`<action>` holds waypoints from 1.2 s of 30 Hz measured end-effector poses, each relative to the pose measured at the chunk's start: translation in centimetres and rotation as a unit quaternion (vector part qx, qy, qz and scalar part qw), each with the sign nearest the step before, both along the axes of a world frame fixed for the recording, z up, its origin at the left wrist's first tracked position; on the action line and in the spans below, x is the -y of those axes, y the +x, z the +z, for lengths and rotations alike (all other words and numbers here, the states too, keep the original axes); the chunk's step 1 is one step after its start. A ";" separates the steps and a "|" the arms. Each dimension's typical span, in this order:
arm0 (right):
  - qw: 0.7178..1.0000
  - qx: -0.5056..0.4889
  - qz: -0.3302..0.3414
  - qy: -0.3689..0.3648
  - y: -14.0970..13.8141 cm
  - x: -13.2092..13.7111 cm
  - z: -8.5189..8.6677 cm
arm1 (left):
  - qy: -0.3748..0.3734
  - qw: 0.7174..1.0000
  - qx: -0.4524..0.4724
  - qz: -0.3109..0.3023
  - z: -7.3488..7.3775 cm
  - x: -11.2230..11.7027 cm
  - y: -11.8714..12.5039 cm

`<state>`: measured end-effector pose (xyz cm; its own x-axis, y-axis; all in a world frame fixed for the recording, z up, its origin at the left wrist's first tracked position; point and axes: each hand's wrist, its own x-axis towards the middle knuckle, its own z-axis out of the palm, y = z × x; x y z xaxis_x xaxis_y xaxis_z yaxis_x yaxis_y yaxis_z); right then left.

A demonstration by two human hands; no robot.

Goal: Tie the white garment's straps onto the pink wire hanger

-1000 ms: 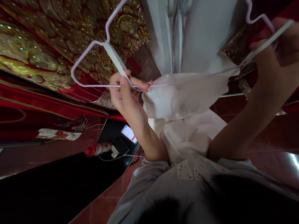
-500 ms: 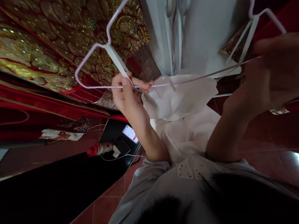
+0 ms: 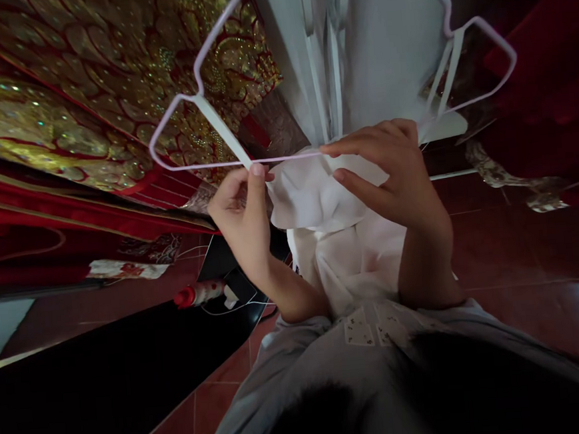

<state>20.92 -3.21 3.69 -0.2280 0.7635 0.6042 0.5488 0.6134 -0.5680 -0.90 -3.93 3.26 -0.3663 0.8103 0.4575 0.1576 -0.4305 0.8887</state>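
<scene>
A pale pink clothes hanger (image 3: 215,164) spans the upper middle of the view. From its left notch a white strap (image 3: 225,132) slants down to my left hand (image 3: 246,204), which pinches the strap just below the hanger's bottom bar. Another white strap (image 3: 451,70) is looped over the right notch. My right hand (image 3: 399,171) has its fingers apart; the index fingertip is at the bar, and whether it touches cannot be told. Below both hands hangs a white garment (image 3: 313,198) with layered, ruffled cloth, partly hidden by the right hand.
Red garments with gold sequins (image 3: 158,73) hang close on the left, and dark red cloth (image 3: 550,89) on the right. A black table (image 3: 106,372) at lower left bears a red-capped bottle (image 3: 200,293) and a white cable. Reddish tiles (image 3: 512,246) cover the floor.
My right hand has moved left from the hanger's right end to the middle of its bar, its fingers now spread. My left hand stays on the strap, slightly lower against the bar.
</scene>
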 end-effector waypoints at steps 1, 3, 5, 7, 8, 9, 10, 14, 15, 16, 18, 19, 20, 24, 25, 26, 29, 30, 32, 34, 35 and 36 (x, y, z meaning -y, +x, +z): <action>1.000 -0.001 -0.001 0.001 -0.1 -0.1 -0.2 | -0.019 1.000 -0.020 -0.012 0.3 0.5 -0.5; 1.000 -0.001 -0.007 -0.007 -0.2 -0.4 -0.4 | -0.031 0.999 -0.026 -0.028 0.8 1.2 -1.1; 1.000 0.008 -0.010 -0.023 -0.4 -0.5 -0.5 | -0.019 0.999 0.014 -0.047 1.2 1.5 -1.5; 0.998 0.034 -0.016 -0.044 -0.6 -0.6 -0.3 | -0.009 0.993 0.080 -0.080 1.5 1.2 -1.7; 0.997 0.050 -0.018 -0.052 -0.6 -0.7 -0.3 | -0.005 0.989 0.117 -0.094 1.7 0.9 -1.8; 0.996 0.065 -0.021 -0.059 -0.7 -0.7 -0.2 | -0.003 0.983 0.152 -0.104 1.9 0.6 -1.9; 0.995 0.076 -0.023 -0.063 -0.7 -0.7 -0.2 | -0.002 0.977 0.178 -0.113 2.2 0.3 -2.1; 0.996 0.054 -0.020 -0.061 -0.6 -0.8 -0.4 | 0.008 0.959 0.254 -0.123 4.0 -0.7 -2.6; 0.998 0.037 -0.017 -0.053 -0.6 -0.8 -0.4 | 0.016 0.952 0.278 -0.124 4.6 -0.7 -2.8; 0.999 0.024 -0.015 -0.047 -0.5 -0.8 -0.4 | 0.027 0.944 0.300 -0.133 5.1 -0.8 -2.9; 0.999 0.001 -0.013 -0.031 -0.5 -0.7 -0.3 | 0.074 0.928 0.330 -0.157 5.8 -0.7 -3.3; 0.999 -0.003 -0.014 -0.030 -0.5 -0.6 -0.2 | 0.089 0.928 0.330 -0.148 5.8 -0.6 -3.5; 0.999 -0.001 -0.017 -0.034 -0.5 -0.5 -0.1 | 0.096 0.934 0.322 -0.124 5.6 -0.6 -3.8; 0.998 0.021 -0.023 -0.060 -0.6 -0.5 -0.1 | 0.065 0.960 0.271 0.024 2.6 -1.0 -4.2; 0.998 0.019 -0.025 -0.055 -0.7 -0.6 -0.2 | 0.054 0.963 0.258 0.061 1.7 -1.3 -4.0; 0.999 0.012 -0.025 -0.043 -0.7 -0.7 -0.4 | 0.041 0.963 0.254 0.082 0.8 -1.5 -3.7; 1.000 -0.010 -0.011 -0.010 -0.9 -1.1 -0.9 | -0.023 0.974 0.226 -0.017 -1.0 -2.3 -1.6; 1.000 -0.014 -0.004 -0.002 -1.0 -1.1 -1.0 | -0.033 0.973 0.219 -0.063 -1.2 -2.4 -0.8; 0.999 -0.031 0.002 0.017 -1.1 -1.1 -1.2 | -0.008 0.969 0.221 -0.105 -1.1 -2.5 0.9; 0.996 -0.076 -0.011 0.051 -1.1 -1.3 -1.5 | 0.022 0.969 0.218 -0.110 -0.6 -2.3 2.1; 0.990 -0.110 -0.033 0.078 -0.9 -1.5 -1.9 | 0.032 0.970 0.214 -0.109 -0.4 -2.2 2.5; 0.979 -0.154 -0.070 0.114 -0.6 -1.9 -2.3 | 0.036 0.971 0.210 -0.110 -0.2 -2.0 2.7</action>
<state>20.27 -1.33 1.35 0.0885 0.6116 0.7862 0.4611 0.6745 -0.5766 1.80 -1.90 3.07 -0.3536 0.8617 0.3640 -0.3148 -0.4761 0.8211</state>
